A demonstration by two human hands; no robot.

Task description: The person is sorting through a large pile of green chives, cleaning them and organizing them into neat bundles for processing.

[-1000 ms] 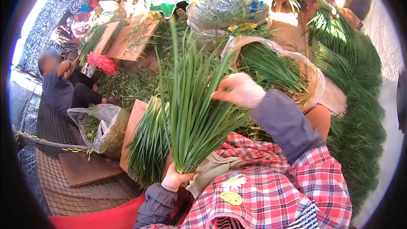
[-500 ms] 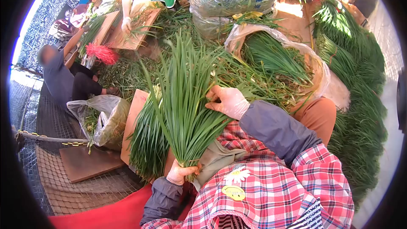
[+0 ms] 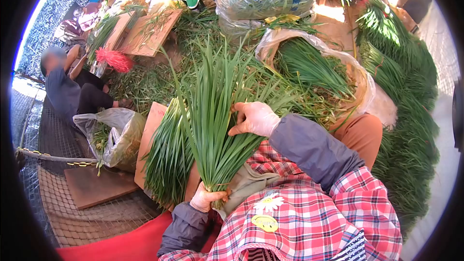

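A fanned bunch of green leafy stalks, like garlic chives (image 3: pixel 212 130), stands in front of my body with its leaf tips pointing away. My left hand (image 3: pixel 207 197) is closed around its stem ends at the bottom. At the right side of the leaves is my right hand (image 3: pixel 256 118), thumb and forefinger apart, the fingertips against the outer blades. A second, thicker pile of the same stalks (image 3: pixel 169 159) lies just left of the bunch on a brown board (image 3: pixel 153 121).
An open plastic bag (image 3: pixel 362 82) of stalks lies ahead right, beyond my knee. A long heap of stalks (image 3: pixel 411 130) runs down the right side. A clear bag of trimmings (image 3: pixel 123 140) stands at left, near a seated person (image 3: pixel 67 82). Loose leaves cover the ground ahead.
My right hand has shifted slightly left and down along the leaves, its thumb and forefinger spreading apart. My left hand keeps its hold. The other person's arm at the top boards is gone from view.
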